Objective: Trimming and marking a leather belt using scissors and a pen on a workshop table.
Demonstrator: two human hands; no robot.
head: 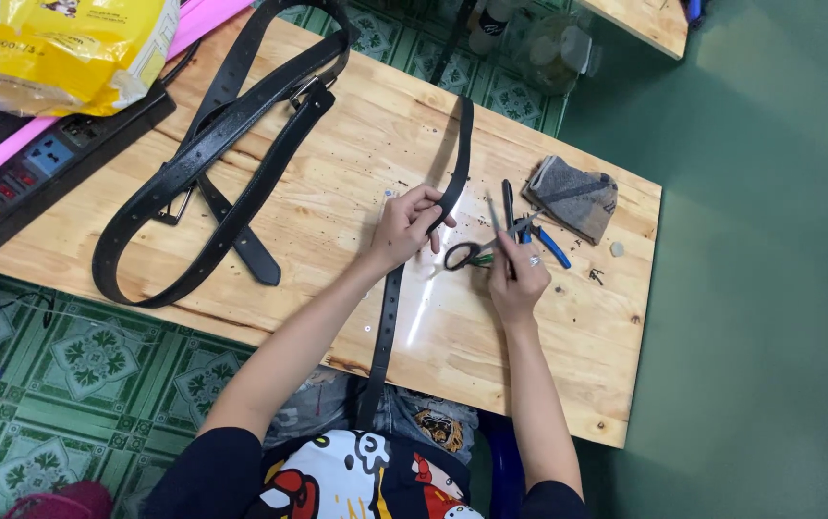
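My left hand (406, 228) pinches a long black belt strap (458, 159) that runs from the far edge of the wooden table (356, 163) across it and down toward my lap. My right hand (517, 274) lies next to it, fingers closed around a thin dark tool (507, 200) that points away from me. Black-handled scissors (465, 256) lie on the wood between the two hands, just under my right hand's fingers. Blue-handled pliers (550, 244) lie just right of my right hand.
Several black belts (222, 154) lie looped on the table's left half. A folded grey cloth (572, 197) sits at the right. A black power strip (44, 159), a pink strip and a yellow bag (59, 48) are at the far left. Green floor lies to the right.
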